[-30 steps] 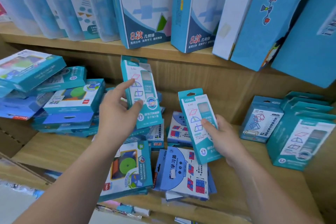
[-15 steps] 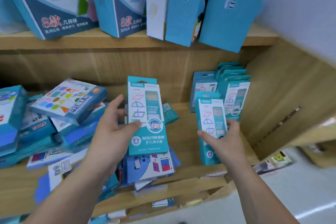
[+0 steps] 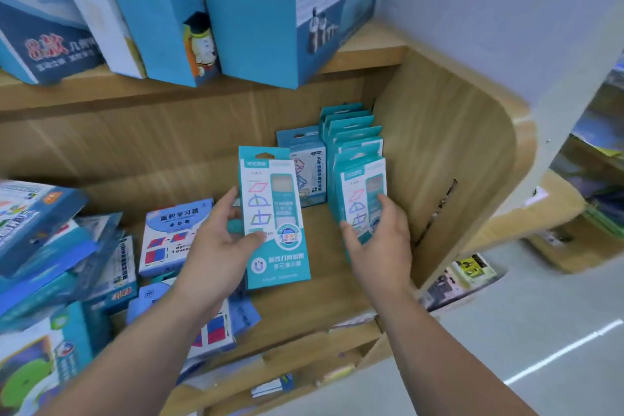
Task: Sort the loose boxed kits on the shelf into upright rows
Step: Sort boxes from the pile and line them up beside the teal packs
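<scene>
Right hand [image 3: 378, 243] apparently clasps the teal-and-white cardboard kit box [image 3: 363, 187] fronting the upright row [image 3: 351, 127]; seat it flush, then file the matching box [image 3: 273, 213] pinched by the left hand [image 3: 216, 246].

Pretty plain here: left hand [image 3: 216, 246] and right hand [image 3: 380, 246] are both bare, same for the forearms [image 3: 141, 348] down to the frame edge.

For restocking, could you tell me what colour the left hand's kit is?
The kit is teal and white; head view.
</scene>
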`<state>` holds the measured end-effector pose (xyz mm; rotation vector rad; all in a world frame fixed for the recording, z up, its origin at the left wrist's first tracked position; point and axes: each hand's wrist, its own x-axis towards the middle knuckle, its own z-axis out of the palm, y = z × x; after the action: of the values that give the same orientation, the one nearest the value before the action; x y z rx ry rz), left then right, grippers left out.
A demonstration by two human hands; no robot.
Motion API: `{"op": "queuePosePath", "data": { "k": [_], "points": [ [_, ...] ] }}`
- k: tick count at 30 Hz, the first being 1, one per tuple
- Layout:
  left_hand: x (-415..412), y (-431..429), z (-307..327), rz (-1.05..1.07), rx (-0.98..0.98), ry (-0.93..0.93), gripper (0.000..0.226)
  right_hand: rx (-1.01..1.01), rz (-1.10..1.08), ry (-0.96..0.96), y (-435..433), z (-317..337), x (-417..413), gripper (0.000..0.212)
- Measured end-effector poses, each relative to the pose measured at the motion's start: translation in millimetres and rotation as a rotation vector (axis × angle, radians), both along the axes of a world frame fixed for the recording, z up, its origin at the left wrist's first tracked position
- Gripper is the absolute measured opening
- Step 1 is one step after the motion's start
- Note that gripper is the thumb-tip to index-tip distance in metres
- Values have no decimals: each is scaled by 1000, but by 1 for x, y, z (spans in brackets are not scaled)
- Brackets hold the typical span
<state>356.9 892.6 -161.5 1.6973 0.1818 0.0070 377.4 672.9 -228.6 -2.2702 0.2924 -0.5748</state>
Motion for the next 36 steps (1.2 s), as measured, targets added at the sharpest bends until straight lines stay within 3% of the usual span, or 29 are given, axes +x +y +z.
{"op": "queuePosePath", "data": {
  "k": [7,18,26,36],
  "points": [
    [8,-29,-14,5,13,-9,70,-104,46,-75,-2,-15,16,64],
    [22,-38,-17,-118,25,-23,79,149,191,-4,-17,-1,31,59],
    [32,-67,-32,-150,1,-198,94,228,290,-23,-31,16,0,41],
    [27,-105,-54,-152,-54,-341,99,180,368,-51,-42,6,-18,44]
  ]
}}
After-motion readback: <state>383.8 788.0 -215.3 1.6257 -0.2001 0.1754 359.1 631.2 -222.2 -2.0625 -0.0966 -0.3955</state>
